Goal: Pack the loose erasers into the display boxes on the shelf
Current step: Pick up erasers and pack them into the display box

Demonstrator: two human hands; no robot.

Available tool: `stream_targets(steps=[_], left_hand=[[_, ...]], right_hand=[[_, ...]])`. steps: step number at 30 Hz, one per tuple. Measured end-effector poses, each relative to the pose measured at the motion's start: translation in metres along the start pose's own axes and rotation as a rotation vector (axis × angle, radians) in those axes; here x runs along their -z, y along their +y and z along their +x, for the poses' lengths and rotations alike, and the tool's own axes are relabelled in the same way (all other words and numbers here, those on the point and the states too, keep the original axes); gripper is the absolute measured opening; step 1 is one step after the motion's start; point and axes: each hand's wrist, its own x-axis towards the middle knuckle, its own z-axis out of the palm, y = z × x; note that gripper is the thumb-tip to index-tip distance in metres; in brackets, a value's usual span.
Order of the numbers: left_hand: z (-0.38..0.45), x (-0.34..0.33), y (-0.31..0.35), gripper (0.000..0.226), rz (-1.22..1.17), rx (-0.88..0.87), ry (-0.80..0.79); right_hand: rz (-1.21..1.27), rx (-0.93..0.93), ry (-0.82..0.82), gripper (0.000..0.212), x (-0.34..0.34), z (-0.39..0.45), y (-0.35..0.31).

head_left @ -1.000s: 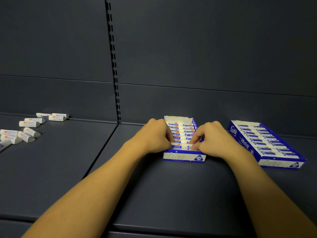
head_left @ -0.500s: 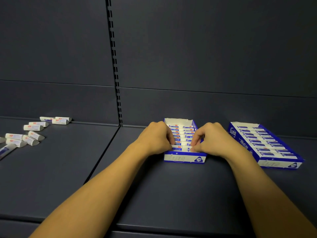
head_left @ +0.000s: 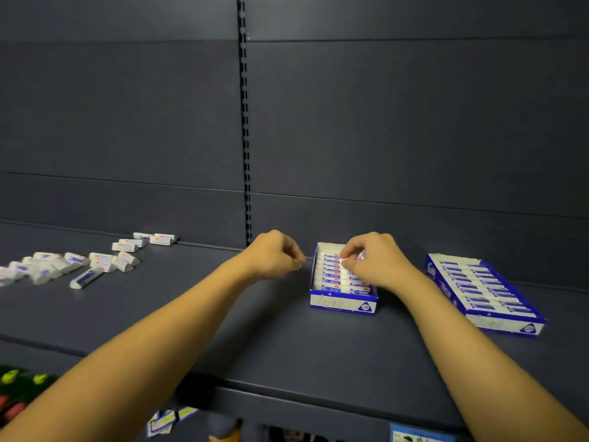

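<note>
Two display boxes are sitting on the dark shelf [head_left: 287, 346] in front of you. Your right hand [head_left: 373, 261] is hovering over the far half of the middle box [head_left: 342, 304], fingers curled, fingertips [head_left: 345, 264] pressing on or pinching a packed eraser [head_left: 331, 260] in the back rows; you cannot tell from this angle which of the two it is. That box is showing two columns of white-and-blue erasers lying flat, filling it to the front wall.

Your left hand [head_left: 274, 256] is hanging just left of the same box, clear of its wall, fingers loosely curled with thumb and forefinger nearly meeting. Nothing is showing between them, though the tips are blurred.

The second box [head_left: 484, 291] is lying well to the right, angled away from you, its rows full.

Many loose erasers [head_left: 105, 261] are lying scattered at the far left of the shelf, well apart from both boxes. A few [head_left: 153, 239] are sitting near the back panel, a denser heap [head_left: 38, 269] is running off the left edge, and one [head_left: 86, 278] is lying alone, nearer you than the rest.

Below the shelf's front lip, blurred coloured goods [head_left: 19, 393] and a price tag [head_left: 169, 419] are showing.
</note>
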Motion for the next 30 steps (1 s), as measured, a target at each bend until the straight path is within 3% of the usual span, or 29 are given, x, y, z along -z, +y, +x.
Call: stream_targets(steps=[6, 11, 18, 30], left_hand=[[-0.029, 0.029, -0.018, 0.022, 0.233, 0.043, 0.078], [-0.060, 0.066, -0.043, 0.022, 0.450, 0.112, 0.162], [-0.099, 0.112, -0.091, 0.028, 0.574, 0.225, 0.098], [-0.164, 0.198, -0.181, 0.034, 0.676, 0.283, 0.126]], right_hand=[[-0.248, 0.146, -0.096, 0.026, -0.021, 0.003, -0.048], [-0.466, 0.225, -0.174, 0.026, -0.033, 0.004, -0.093], [-0.320, 0.132, -0.291, 0.033, -0.056, 0.005, -0.148], [-0.300, 0.086, -0.301, 0.030, -0.105, -0.011, -0.254]])
